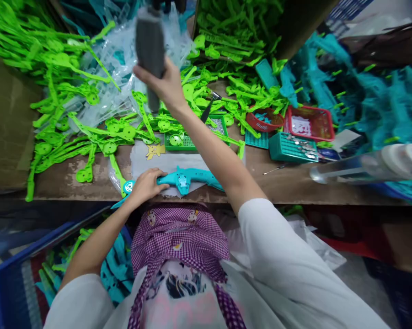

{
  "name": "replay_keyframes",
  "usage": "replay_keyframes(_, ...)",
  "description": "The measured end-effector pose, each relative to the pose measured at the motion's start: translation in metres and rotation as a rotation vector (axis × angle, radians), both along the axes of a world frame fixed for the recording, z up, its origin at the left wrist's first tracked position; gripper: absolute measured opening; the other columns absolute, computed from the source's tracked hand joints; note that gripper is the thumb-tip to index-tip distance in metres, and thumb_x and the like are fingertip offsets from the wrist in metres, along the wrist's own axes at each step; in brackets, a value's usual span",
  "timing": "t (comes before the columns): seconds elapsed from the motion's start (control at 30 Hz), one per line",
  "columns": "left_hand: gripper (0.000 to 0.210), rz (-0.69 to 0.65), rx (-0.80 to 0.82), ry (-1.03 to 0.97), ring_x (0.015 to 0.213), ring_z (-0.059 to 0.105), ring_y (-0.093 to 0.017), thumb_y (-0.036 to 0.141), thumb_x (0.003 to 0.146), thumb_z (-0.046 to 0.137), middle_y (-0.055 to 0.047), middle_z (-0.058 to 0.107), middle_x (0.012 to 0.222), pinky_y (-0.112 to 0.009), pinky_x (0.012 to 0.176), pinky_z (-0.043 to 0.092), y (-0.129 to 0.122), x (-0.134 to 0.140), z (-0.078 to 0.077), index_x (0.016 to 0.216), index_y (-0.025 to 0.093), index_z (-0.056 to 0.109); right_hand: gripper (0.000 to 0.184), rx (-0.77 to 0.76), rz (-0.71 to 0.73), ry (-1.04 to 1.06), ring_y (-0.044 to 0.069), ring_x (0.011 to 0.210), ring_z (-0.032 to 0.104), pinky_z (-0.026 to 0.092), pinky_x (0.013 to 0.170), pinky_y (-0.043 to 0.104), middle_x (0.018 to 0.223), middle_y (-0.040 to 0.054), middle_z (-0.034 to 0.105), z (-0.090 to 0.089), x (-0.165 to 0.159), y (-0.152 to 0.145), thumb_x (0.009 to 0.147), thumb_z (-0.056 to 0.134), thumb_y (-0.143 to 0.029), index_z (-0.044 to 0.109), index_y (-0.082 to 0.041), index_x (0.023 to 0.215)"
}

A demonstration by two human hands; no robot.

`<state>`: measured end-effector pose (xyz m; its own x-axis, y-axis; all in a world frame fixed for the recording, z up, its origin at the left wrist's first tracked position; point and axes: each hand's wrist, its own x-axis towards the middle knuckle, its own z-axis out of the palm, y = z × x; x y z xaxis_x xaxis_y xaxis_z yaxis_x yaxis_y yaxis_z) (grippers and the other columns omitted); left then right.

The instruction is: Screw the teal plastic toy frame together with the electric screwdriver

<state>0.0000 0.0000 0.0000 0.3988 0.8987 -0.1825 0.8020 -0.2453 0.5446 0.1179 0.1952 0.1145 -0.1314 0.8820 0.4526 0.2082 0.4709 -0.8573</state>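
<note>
Here your left hand (144, 185) pins a teal toy part (187, 177) to the bench while your right hand (166, 84) is raised with a grey power tool (150, 50)

Your left hand lies flat and closed over the left end of the teal toy part, which rests on a pale sheet (168, 162) at the near edge of the wooden bench (288, 183), just in front of your body; your right hand is clenched around the grey power tool, held upright and blurred above a green tray (187, 142). Loose green plastic parts (99, 132) cover the bench to the left and behind, a red basket (310, 123) and a teal tray of screws (293, 147) stand to the right, and heaped teal parts (363, 100) lie beyond them
</note>
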Motion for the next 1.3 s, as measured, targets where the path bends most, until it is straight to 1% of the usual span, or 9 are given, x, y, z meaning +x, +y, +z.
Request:
replay_keyframes(0.07, 0.035, -0.006, -0.007, -0.007, 0.101, 0.063, -0.026, 0.038, 0.080, 0.069, -0.009, 0.070, 0.107, -0.040, 0.090, 0.048, 0.001, 0.000, -0.001, 0.111, 0.020, 0.068, 0.051, -0.062, -0.094, 0.032, 0.014, 0.087, 0.066, 0.058, 0.078, 0.030, 0.088, -0.0002, 0.063, -0.011, 0.029, -0.012, 0.086, 0.049, -0.069, 0.057, -0.020, 0.100)
replay_keyframes(0.17, 0.032, -0.024, -0.042, -0.024, 0.097, 0.063, -0.026, 0.037, 0.077, 0.071, -0.008, 0.069, 0.103, -0.039, 0.087, 0.048, 0.008, -0.001, 0.000, 0.104, 0.019, 0.068, 0.068, -0.148, -0.113, -0.032, 0.017, 0.070, 0.066, 0.057, 0.064, 0.034, 0.073, 0.0032, 0.060, -0.028, 0.066, -0.028, 0.083, 0.032, -0.082, 0.060, -0.020, 0.090)
replay_keyframes(0.33, 0.030, -0.121, -0.129, -0.014, 0.088, 0.063, -0.025, 0.035, 0.070, 0.075, -0.008, 0.067, 0.097, -0.038, 0.079, 0.048, 0.026, -0.001, 0.002, 0.093, 0.019, 0.065, 0.079, -0.091, -0.113, -0.131, 0.019, 0.070, 0.067, 0.055, 0.061, 0.035, 0.073, 0.0048, 0.061, -0.059, 0.091, -0.034, 0.078, 0.023, -0.088, 0.061, -0.021, 0.095)
replay_keyframes(0.5, 0.026, -0.161, -0.125, -0.093, 0.083, 0.060, -0.022, 0.038, 0.071, 0.074, -0.006, 0.065, 0.094, -0.036, 0.076, 0.047, 0.031, -0.004, -0.004, 0.087, 0.021, 0.062, 0.079, -0.129, -0.112, -0.086, 0.021, 0.071, 0.068, 0.057, 0.062, 0.039, 0.071, 0.0046, 0.059, -0.073, 0.090, -0.026, 0.079, 0.023, -0.087, 0.061, -0.022, 0.100)
replay_keyframes(0.63, 0.027, -0.148, -0.142, -0.131, 0.085, 0.060, -0.022, 0.038, 0.069, 0.074, -0.006, 0.064, 0.093, -0.035, 0.078, 0.046, 0.030, -0.005, -0.006, 0.085, 0.020, 0.061, 0.074, -0.170, -0.248, 0.056, 0.023, 0.074, 0.070, 0.059, 0.065, 0.042, 0.065, 0.0027, 0.056, -0.078, 0.081, -0.024, 0.079, 0.027, -0.086, 0.061, -0.023, 0.098)
replay_keyframes(0.73, 0.028, -0.147, -0.169, -0.149, 0.085, 0.059, -0.021, 0.037, 0.069, 0.075, -0.006, 0.063, 0.092, -0.034, 0.078, 0.045, 0.031, -0.005, -0.004, 0.086, 0.020, 0.061, 0.071, -0.176, -0.291, 0.116, 0.023, 0.076, 0.071, 0.059, 0.067, 0.039, 0.065, 0.0021, 0.057, -0.083, 0.079, -0.023, 0.079, 0.032, -0.084, 0.062, -0.022, 0.096)
replay_keyframes(1.0, 0.031, -0.130, -0.192, -0.146, 0.082, 0.057, -0.021, 0.036, 0.067, 0.076, -0.005, 0.060, 0.090, -0.035, 0.076, 0.042, 0.032, -0.003, -0.005, 0.085, 0.018, 0.059, 0.062, 0.000, -0.128, 0.281, 0.015, 0.057, 0.065, 0.055, 0.052, 0.029, 0.058, -0.0022, 0.056, -0.100, 0.079, -0.012, 0.077, 0.044, -0.081, 0.059, -0.022, 0.084)
replay_keyframes(1.13, 0.031, -0.126, -0.193, -0.143, 0.081, 0.056, -0.020, 0.037, 0.067, 0.076, -0.005, 0.060, 0.089, -0.034, 0.075, 0.042, 0.031, -0.003, -0.005, 0.084, 0.019, 0.058, 0.060, 0.004, -0.146, 0.263, 0.015, 0.057, 0.065, 0.055, 0.053, 0.030, 0.056, -0.0026, 0.053, -0.101, 0.077, -0.013, 0.077, 0.046, -0.080, 0.058, -0.022, 0.080)
replay_keyframes(1.3, 0.030, -0.133, -0.192, -0.136, 0.083, 0.057, -0.021, 0.037, 0.067, 0.076, -0.005, 0.060, 0.089, -0.034, 0.077, 0.042, 0.031, -0.004, -0.005, 0.084, 0.019, 0.059, 0.057, -0.032, -0.206, 0.284, 0.018, 0.057, 0.066, 0.056, 0.053, 0.034, 0.049, -0.0034, 0.047, -0.096, 0.073, -0.017, 0.077, 0.048, -0.081, 0.055, -0.024, 0.073)
